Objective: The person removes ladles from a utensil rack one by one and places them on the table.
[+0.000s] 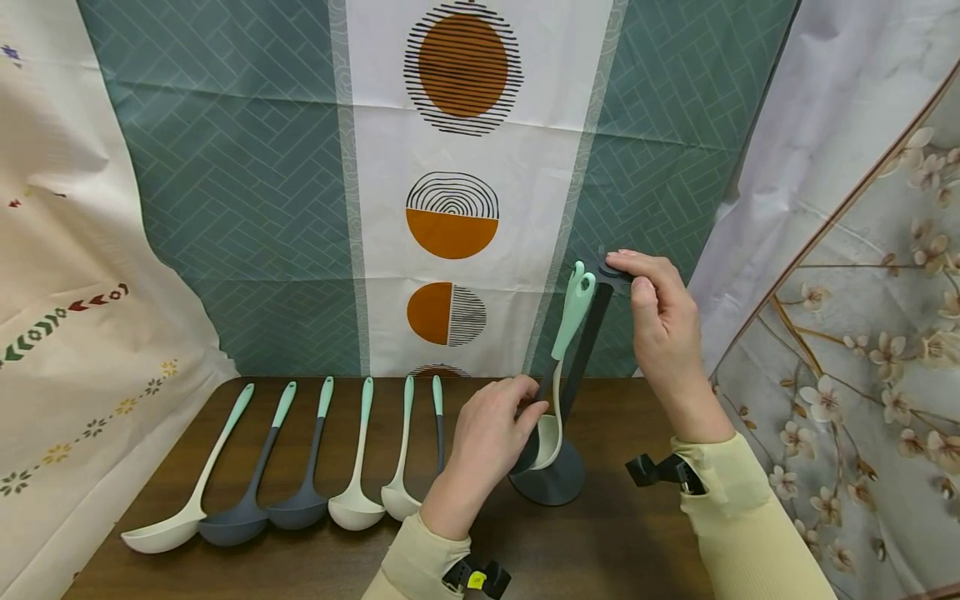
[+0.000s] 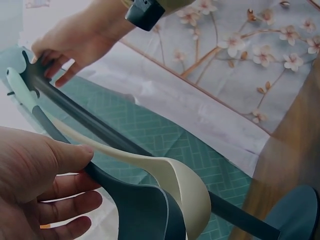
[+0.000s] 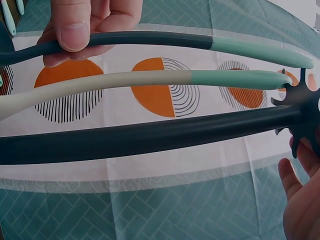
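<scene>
My left hand (image 1: 483, 429) pinches the dark grey stem of a ladle (image 3: 155, 40) with a mint handle, thumb in front, just above its bowl. The handle's tip is at a hook of the dark utensil stand (image 1: 584, 358). Beside it a cream ladle (image 2: 192, 192) with a mint handle hangs from another hook, its bowl partly behind the dark one. My right hand (image 1: 667, 321) is at the top of the stand, with its fingers on the hooked crown (image 3: 302, 102). Part of those fingers is hidden behind the crown in the right wrist view.
Left of the stand, several ladles lie in a row on the brown table (image 1: 300, 575), among them a cream one (image 1: 168, 529) and a dark grey one (image 1: 236, 525). My left hand partly covers the rightmost. A patterned curtain (image 1: 225, 208) hangs behind; a floral cloth (image 1: 862, 375) is at the right.
</scene>
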Demonstrator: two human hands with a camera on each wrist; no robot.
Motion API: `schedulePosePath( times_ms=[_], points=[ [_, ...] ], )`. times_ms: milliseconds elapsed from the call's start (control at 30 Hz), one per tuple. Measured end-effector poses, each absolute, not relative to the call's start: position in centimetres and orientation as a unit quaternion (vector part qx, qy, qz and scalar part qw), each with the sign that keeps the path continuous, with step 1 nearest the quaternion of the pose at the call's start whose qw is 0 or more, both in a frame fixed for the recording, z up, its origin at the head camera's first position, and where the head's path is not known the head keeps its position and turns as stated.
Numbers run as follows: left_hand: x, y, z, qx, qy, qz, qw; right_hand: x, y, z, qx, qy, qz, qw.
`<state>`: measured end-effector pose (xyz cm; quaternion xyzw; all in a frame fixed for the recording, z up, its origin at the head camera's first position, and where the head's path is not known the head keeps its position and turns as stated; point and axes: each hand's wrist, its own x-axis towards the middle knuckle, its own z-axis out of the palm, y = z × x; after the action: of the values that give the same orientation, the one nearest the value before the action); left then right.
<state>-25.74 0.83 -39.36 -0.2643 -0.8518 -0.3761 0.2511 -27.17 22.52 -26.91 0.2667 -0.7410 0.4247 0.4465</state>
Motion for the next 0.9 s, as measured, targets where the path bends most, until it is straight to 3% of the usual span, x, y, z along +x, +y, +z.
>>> schedulePosePath(
  times_ms=[900],
  points=[
    [-25.1, -0.3, -38.2, -0.259, -0.849, -0.376, 0.267, -27.3, 23.1, -27.0, 0.281, -0.738, 0.416, 0.450]
  ],
)
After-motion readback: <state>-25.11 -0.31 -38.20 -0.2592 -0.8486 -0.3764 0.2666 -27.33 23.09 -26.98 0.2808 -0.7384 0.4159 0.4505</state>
